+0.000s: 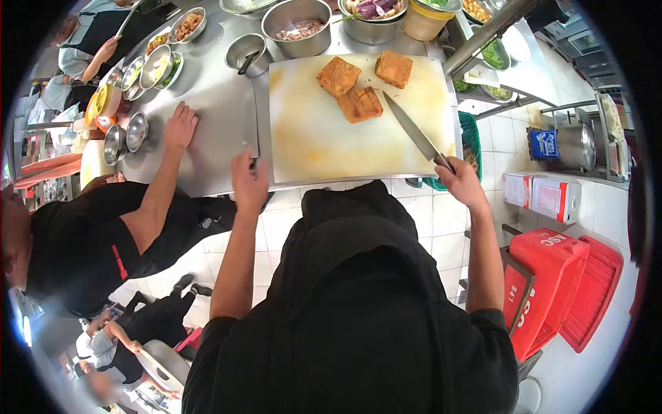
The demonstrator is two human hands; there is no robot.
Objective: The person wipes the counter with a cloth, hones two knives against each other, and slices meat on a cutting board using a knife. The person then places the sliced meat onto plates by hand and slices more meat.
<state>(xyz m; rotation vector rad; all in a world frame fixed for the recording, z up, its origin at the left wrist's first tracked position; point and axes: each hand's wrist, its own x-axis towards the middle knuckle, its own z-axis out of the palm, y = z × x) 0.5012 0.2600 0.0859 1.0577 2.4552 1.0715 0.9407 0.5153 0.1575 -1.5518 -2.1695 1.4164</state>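
Note:
My right hand (pixel 460 183) grips the dark handle of a kitchen knife (pixel 412 131). Its long blade slants up and left over a white cutting board (pixel 331 155), the tip close to the food. Three golden-brown fried blocks, which look like tofu, lie toward the far side of the board: a left block (pixel 338 76), a middle block (pixel 360 105) touching or nearly touching it, and a right block (pixel 394 69) apart. My left hand (pixel 249 183), slightly blurred, is at the counter edge left of the board. Its fingers curl around something dark, perhaps a handle.
A co-worker's hand (pixel 181 125) rests on the steel counter (pixel 214 152) at left. Behind the board stand a pot of chopped food (pixel 298 34) and a small steel bowl (pixel 248 55). Red crates (pixel 548 276) sit on the floor at right; a green basket (pixel 471 134) is beside the board.

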